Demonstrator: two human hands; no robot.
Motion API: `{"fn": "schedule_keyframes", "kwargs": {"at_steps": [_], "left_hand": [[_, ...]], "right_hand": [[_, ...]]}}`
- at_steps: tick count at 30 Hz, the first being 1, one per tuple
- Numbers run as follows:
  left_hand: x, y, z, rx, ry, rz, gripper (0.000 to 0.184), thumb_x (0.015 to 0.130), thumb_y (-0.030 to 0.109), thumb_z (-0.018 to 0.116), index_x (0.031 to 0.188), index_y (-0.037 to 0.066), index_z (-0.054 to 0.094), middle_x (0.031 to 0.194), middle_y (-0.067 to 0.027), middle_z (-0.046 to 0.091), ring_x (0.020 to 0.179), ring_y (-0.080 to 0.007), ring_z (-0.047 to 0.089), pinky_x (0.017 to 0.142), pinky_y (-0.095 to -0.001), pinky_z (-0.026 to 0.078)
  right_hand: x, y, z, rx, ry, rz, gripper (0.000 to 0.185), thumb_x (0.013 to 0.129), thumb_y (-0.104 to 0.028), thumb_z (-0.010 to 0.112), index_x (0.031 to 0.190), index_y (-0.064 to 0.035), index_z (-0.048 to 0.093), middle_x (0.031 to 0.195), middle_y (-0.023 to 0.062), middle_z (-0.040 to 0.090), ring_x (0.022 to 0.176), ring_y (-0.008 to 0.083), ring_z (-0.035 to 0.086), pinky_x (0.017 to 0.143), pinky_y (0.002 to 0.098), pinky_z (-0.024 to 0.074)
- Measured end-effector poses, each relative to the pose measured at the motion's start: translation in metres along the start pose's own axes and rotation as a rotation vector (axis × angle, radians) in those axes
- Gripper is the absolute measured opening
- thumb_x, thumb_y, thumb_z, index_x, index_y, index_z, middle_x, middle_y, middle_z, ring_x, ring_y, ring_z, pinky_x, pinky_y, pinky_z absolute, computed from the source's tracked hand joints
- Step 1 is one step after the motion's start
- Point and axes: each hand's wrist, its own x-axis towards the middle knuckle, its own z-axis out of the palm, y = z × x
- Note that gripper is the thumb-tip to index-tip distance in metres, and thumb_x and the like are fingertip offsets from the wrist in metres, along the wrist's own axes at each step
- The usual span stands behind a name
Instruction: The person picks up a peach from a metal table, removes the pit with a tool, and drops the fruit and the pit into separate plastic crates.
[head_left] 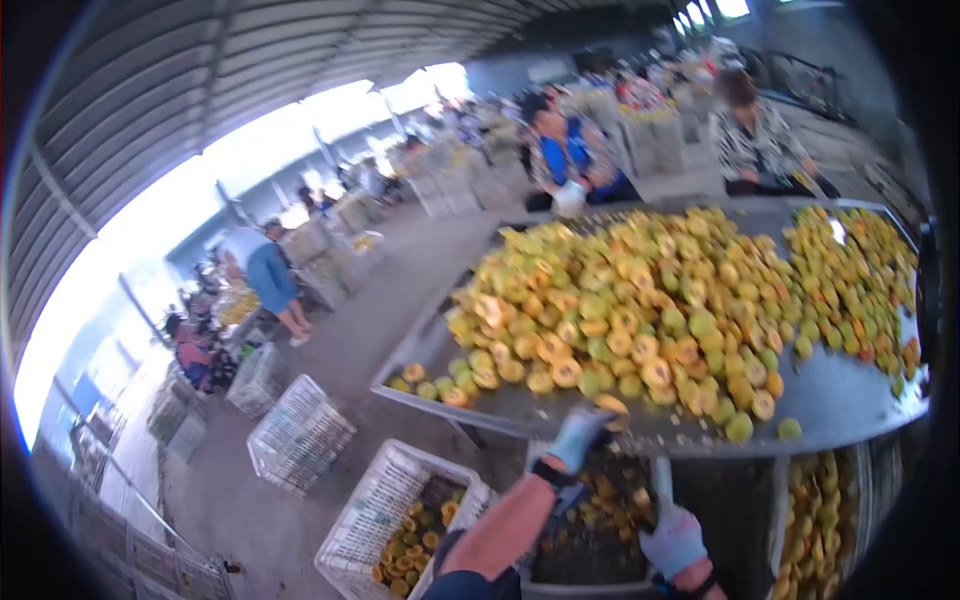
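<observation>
My left hand (578, 440), in a pale blue glove with dark fingertips, reaches to the near edge of the metal table. Its fingers close around a halved yellow fruit (611, 406), peach-like or apricot-like. Lower and to the right, my right hand (674, 541), in a light glove, has curled fingers; blur hides what they hold, if anything. It is beside a crate (590, 577) containing fruit pieces, below the table edge. A large heap of halved yellow-green fruit (630, 300) covers much of the table (480, 408).
A white plastic crate (345, 520) with fruit halves stands left of my arm, another white crate (300, 432) behind it. More fruit (815, 520) fills a container at lower right. Two people (575, 155) sit across the table; others work farther back among stacked crates.
</observation>
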Motion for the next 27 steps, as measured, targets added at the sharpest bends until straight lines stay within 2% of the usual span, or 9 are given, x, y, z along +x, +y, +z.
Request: {"fn": "schedule_keyframes", "kwargs": {"at_steps": [6, 8, 10, 11, 12, 14, 15, 23, 27], "left_hand": [[-0.125, 0.053, -0.025, -0.567, 0.146, -0.448, 0.050, 0.089, 0.057, 0.051, 0.099, 0.009, 0.060, 0.067, -0.0019, 0.054, 0.048, -0.0137, 0.040, 0.042, -0.0229, 0.026], [-0.140, 0.041, -0.034, -0.671, -0.011, -0.449, 0.049, 0.087, 0.052, 0.053, 0.104, 0.006, 0.061, 0.075, -0.0039, 0.062, 0.055, -0.0161, 0.053, 0.047, -0.0236, 0.040], [-0.152, 0.035, -0.028, 0.418, 0.049, 0.493, 0.051, 0.085, 0.045, 0.056, 0.111, 0.002, 0.061, 0.085, -0.0101, 0.068, 0.070, -0.0211, 0.065, 0.059, -0.0282, 0.053], [-0.156, 0.037, -0.031, 0.533, -0.030, 0.424, 0.055, 0.082, 0.036, 0.054, 0.121, -0.003, 0.056, 0.102, -0.0157, 0.067, 0.089, -0.0286, 0.067, 0.081, -0.0401, 0.056], [-0.153, 0.032, -0.034, 0.526, -0.037, 0.426, 0.055, 0.082, 0.036, 0.054, 0.121, -0.003, 0.056, 0.102, -0.0157, 0.067, 0.089, -0.0286, 0.067, 0.081, -0.0401, 0.056], [-0.141, 0.024, -0.038, -0.944, -0.198, -0.132, 0.056, 0.081, 0.030, 0.052, 0.126, -0.004, 0.052, 0.118, -0.0200, 0.061, 0.105, -0.0337, 0.062, 0.091, -0.0501, 0.051], [-0.139, 0.022, -0.042, -1.033, -0.324, -0.138, 0.058, 0.079, 0.025, 0.051, 0.129, -0.005, 0.049, 0.128, -0.0217, 0.055, 0.116, -0.0362, 0.055, 0.097, -0.0565, 0.045], [-0.137, 0.030, -0.033, -0.921, -0.238, -0.115, 0.047, 0.089, 0.032, 0.051, 0.123, -0.001, 0.054, 0.120, -0.0173, 0.060, 0.110, -0.0321, 0.057, 0.097, -0.0494, 0.045], [-0.130, 0.009, -0.022, -0.353, -0.085, 0.172, 0.038, 0.091, 0.030, 0.051, 0.112, -0.001, 0.060, 0.106, -0.0142, 0.065, 0.097, -0.0280, 0.062, 0.087, -0.0437, 0.050]], "right_hand": [[0.001, -0.035, 0.023, 0.180, 0.131, -0.262, 0.034, 0.082, -0.023, 0.064, 0.110, -0.0041, 0.058, 0.096, 0.0189, 0.065, 0.086, 0.0393, 0.063, 0.073, 0.0470, 0.0503], [0.003, -0.046, 0.031, 0.236, 0.134, -0.322, 0.032, 0.083, -0.023, 0.063, 0.108, -0.0033, 0.059, 0.093, 0.0198, 0.065, 0.085, 0.0395, 0.062, 0.072, 0.0467, 0.0501], [0.005, -0.055, 0.037, 0.281, 0.085, -0.254, 0.029, 0.084, -0.025, 0.063, 0.103, -0.0027, 0.060, 0.089, 0.0201, 0.064, 0.083, 0.0399, 0.062, 0.070, 0.0463, 0.0493], [0.006, -0.059, 0.040, 0.317, 0.097, -0.266, 0.025, 0.085, -0.022, 0.063, 0.100, -0.0027, 0.059, 0.085, 0.0200, 0.064, 0.080, 0.0405, 0.062, 0.067, 0.0462, 0.0486], [0.009, -0.059, 0.045, 0.310, 0.101, -0.259, 0.025, 0.085, -0.022, 0.063, 0.100, -0.0027, 0.059, 0.085, 0.0200, 0.064, 0.080, 0.0405, 0.062, 0.067, 0.0462, 0.0486], [0.020, -0.060, 0.052, 0.311, 0.089, -0.231, 0.020, 0.085, -0.019, 0.061, 0.097, -0.0027, 0.058, 0.082, 0.0197, 0.063, 0.078, 0.0413, 0.061, 0.065, 0.0464, 0.0480], [0.021, -0.063, 0.052, 0.355, 0.129, -0.245, 0.020, 0.085, -0.017, 0.061, 0.096, -0.0018, 0.057, 0.079, 0.0199, 0.062, 0.076, 0.0417, 0.060, 0.064, 0.0463, 0.0477], [0.021, -0.067, 0.056, 0.337, 0.171, -0.276, 0.022, 0.084, -0.015, 0.060, 0.099, 0.0004, 0.056, 0.083, 0.0215, 0.061, 0.076, 0.0412, 0.060, 0.065, 0.0463, 0.0474], [0.021, -0.065, 0.062, 0.257, 0.160, -0.264, 0.023, 0.084, -0.016, 0.060, 0.099, 0.0009, 0.055, 0.084, 0.0217, 0.060, 0.078, 0.0412, 0.059, 0.066, 0.0467, 0.0469]]}}
